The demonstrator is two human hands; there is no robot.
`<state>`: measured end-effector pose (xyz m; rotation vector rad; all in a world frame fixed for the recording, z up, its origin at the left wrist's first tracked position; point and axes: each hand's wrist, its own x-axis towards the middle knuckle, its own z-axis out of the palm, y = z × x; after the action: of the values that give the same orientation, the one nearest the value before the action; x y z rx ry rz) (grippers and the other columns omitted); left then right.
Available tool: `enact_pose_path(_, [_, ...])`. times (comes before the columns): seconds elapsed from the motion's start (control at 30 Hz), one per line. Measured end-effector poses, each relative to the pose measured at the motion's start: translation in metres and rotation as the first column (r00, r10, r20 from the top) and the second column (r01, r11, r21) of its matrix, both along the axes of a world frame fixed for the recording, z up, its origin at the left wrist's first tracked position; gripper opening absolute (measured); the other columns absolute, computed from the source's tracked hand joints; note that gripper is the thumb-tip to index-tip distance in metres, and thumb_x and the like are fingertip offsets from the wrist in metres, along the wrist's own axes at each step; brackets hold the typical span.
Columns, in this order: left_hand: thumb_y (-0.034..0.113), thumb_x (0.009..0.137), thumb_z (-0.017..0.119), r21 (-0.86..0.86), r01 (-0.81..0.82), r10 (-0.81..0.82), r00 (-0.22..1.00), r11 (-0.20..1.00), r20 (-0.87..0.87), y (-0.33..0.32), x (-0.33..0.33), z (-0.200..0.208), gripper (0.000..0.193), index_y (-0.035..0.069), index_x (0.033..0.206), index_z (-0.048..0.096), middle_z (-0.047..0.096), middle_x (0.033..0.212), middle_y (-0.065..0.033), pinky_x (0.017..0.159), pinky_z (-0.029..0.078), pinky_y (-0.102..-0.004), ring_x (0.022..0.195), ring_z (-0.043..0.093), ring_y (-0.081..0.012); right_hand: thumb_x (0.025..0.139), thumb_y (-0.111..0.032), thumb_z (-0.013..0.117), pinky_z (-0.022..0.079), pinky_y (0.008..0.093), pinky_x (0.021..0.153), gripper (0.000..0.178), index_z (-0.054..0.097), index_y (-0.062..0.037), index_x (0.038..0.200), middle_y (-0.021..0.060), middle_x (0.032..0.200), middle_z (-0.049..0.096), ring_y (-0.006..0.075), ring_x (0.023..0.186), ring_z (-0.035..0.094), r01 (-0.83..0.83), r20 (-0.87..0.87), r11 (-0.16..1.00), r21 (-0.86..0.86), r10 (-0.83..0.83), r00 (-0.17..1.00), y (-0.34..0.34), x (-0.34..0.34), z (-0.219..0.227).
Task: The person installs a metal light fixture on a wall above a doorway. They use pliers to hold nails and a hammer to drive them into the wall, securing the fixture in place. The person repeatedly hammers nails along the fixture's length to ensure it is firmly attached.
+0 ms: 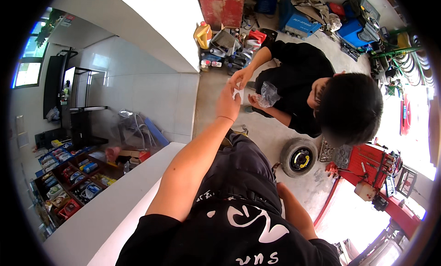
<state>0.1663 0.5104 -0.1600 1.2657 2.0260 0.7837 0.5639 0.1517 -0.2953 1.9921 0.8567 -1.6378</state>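
Note:
My left arm stretches up to the middle of the view, and my left hand (228,103) meets a co-worker's hand (241,76) there. Between our fingers shows a small white piece (238,90), too small to name. My thumb and fingers are closed around it, and the co-worker's fingertips touch mine. The co-worker's other hand (255,100) carries a crumpled clear plastic bag (269,95). Of my right side only the bare arm shows, beside my dark trousers; the hand itself is hidden.
A spare wheel (298,157) lies on the floor at right, near a red tool bench (370,162). Bottles and jugs, one a yellow jug (203,35), crowd the wall's end. A white ledge (119,206) runs along my left, with a compartmented goods display (76,181) beyond it.

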Motion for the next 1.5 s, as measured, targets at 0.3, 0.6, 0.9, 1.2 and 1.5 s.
enact_pose_path(0.3, [0.001, 0.093, 0.064, 0.095, -0.337, 0.198, 0.735, 0.937, 0.649, 0.003, 0.007, 0.031, 0.018, 0.001, 0.109, 0.055, 0.070, 0.094, -0.0105, 0.074, 0.059, -0.0342, 0.084, 0.074, -0.0231, 0.085, -0.026, 0.076, 0.052, 0.0439, 0.064, 0.032, 0.076, 0.0053, 0.092, 0.0112, 0.085, 0.072, 0.0232, 0.074, 0.067, 0.261, 0.047, 0.961, -0.096, -0.258, 0.965, -0.002, -0.016, -0.013])
enact_pose_path(0.6, [0.006, 0.102, 0.058, 0.023, -0.257, 0.140, 0.599, 0.966, 0.788, -0.016, -0.021, 0.112, 0.014, -0.004, 0.112, 0.059, 0.071, 0.095, -0.0135, 0.073, 0.060, -0.0311, 0.080, 0.073, -0.0209, 0.086, -0.044, 0.070, 0.056, 0.0459, 0.065, 0.047, 0.074, 0.0028, 0.077, 0.0165, 0.069, 0.070, 0.0277, 0.066, 0.072, -0.140, -0.020, 0.980, 0.141, 0.144, 0.989, 0.088, -0.050, 0.059])
enact_pose_path(0.9, [0.016, 0.106, 0.054, 0.045, -0.292, 0.075, 0.385, 0.955, 0.920, -0.124, -0.132, 0.182, 0.019, 0.001, 0.109, 0.065, 0.070, 0.089, -0.0110, 0.075, 0.060, -0.0381, 0.079, 0.072, -0.0241, 0.086, -0.048, 0.075, 0.054, 0.0464, 0.085, 0.057, 0.064, 0.0043, 0.106, 0.0283, 0.095, 0.071, 0.0420, 0.095, 0.070, -0.417, -0.060, 0.723, 0.551, 0.532, 0.844, 0.225, -0.142, 0.230])
enact_pose_path(1.2, [0.021, 0.104, 0.057, 0.156, -0.634, -0.039, 0.194, 0.758, 0.980, -0.211, -0.200, 0.253, 0.025, 0.001, 0.116, 0.064, 0.062, 0.082, -0.0054, 0.063, 0.055, -0.0403, 0.060, 0.059, -0.0190, 0.083, -0.001, 0.071, 0.058, 0.0373, 0.089, 0.038, 0.061, 0.0058, 0.119, 0.0174, 0.120, 0.065, 0.0243, 0.101, 0.068, 0.046, -0.918, 0.931, 0.362, 0.347, 0.194, 0.260, -0.305, 0.333])
enact_pose_path(1.5, [0.023, 0.107, 0.054, 0.243, -0.628, 0.156, 0.511, 0.739, 0.845, -0.280, -0.195, 0.346, 0.023, 0.003, 0.115, 0.061, 0.072, 0.099, -0.0159, 0.064, 0.061, -0.0404, 0.069, 0.073, -0.0277, 0.079, -0.024, 0.080, 0.053, 0.0454, 0.103, 0.063, 0.064, 0.0061, 0.131, 0.0215, 0.147, 0.055, 0.0326, 0.133, 0.056, -0.275, -0.927, 0.885, 0.375, 0.357, -0.113, 0.268, -0.381, 0.375])
